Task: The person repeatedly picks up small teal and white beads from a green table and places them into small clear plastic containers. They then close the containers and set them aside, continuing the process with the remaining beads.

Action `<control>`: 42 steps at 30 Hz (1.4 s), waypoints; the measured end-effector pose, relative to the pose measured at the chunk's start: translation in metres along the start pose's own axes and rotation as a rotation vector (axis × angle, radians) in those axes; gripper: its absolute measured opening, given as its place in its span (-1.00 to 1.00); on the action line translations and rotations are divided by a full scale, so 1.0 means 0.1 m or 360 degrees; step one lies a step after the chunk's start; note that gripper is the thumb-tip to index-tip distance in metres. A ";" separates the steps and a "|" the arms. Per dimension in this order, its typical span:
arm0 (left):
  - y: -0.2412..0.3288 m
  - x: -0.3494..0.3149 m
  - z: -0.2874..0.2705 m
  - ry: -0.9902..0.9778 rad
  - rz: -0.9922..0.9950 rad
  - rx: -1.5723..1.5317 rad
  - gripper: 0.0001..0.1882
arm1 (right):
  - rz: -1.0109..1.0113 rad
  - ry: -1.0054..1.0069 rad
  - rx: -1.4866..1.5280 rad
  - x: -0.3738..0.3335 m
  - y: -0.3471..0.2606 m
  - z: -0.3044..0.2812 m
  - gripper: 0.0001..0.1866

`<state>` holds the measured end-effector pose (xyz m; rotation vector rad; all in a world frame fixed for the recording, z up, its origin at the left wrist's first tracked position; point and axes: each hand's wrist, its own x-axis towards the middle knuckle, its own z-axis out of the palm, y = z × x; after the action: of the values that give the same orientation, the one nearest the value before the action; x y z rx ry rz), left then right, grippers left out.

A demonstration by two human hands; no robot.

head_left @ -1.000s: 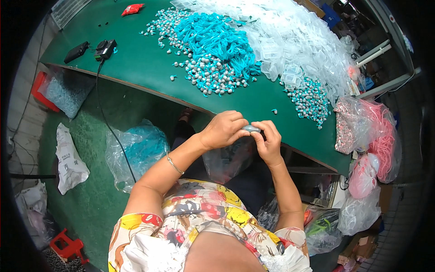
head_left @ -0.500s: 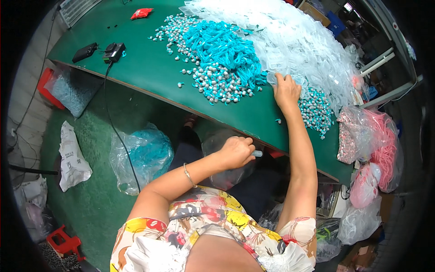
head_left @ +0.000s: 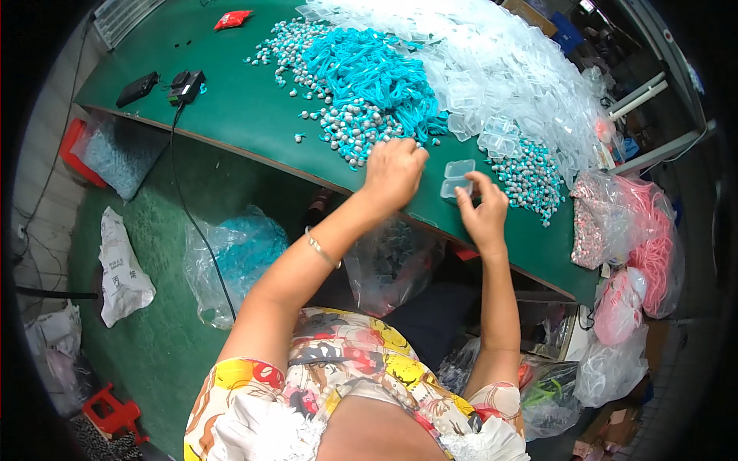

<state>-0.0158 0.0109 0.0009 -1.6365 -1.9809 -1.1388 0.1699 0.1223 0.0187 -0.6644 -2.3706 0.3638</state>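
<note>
My right hand (head_left: 486, 217) grips a small clear plastic box (head_left: 457, 187) between thumb and fingers, just above the near part of the green table. The box's lid (head_left: 460, 168) stands open on its far side. Over the near edge of a pile of grey-and-teal bead-like pieces (head_left: 361, 127) is my left hand (head_left: 395, 175), its fingers bent together. What they hold, if anything, is hidden. Teal cords (head_left: 377, 73) lie heaped beyond that pile. Past my right hand sits a second pile of grey-and-teal pieces (head_left: 530, 180), against a large mound of clear plastic boxes (head_left: 507, 77).
A black device with a cable (head_left: 186, 87), a black case (head_left: 138, 90) and a red packet (head_left: 233, 19) lie on the green table (head_left: 238, 107). Bags of pink cords (head_left: 649, 246) hang about its right end. Below are a bag of teal material (head_left: 250, 250) and a red stool (head_left: 113, 412).
My left hand has moved from below the table edge up to the bead-like pieces. My right hand has drawn back from the mound with a clear box, now open.
</note>
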 end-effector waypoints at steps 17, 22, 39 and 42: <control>-0.01 0.14 0.18 -0.0065 -0.0023 0.0036 -0.94 | -0.0039 -0.0052 -0.0311 -0.15 0.27 -0.10 -0.77; 0.11 0.01 -0.02 -0.0419 -0.0398 -0.0633 -0.85 | 0.0015 -0.0006 -0.0133 -0.12 0.30 0.00 -0.79; 0.21 -0.14 0.13 -0.0462 -0.0377 -0.0492 -0.89 | 0.0183 0.0115 -0.0396 0.31 0.63 -0.04 -0.84; 0.21 -0.15 0.14 -0.0429 -0.0359 -0.0508 -0.89 | 0.0096 0.0118 -0.0804 0.44 0.77 0.10 -0.76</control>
<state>0.0116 0.0113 -0.0103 -1.8393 -2.2956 -1.4456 0.1627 0.2092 0.0021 -0.9586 -2.3852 -0.2450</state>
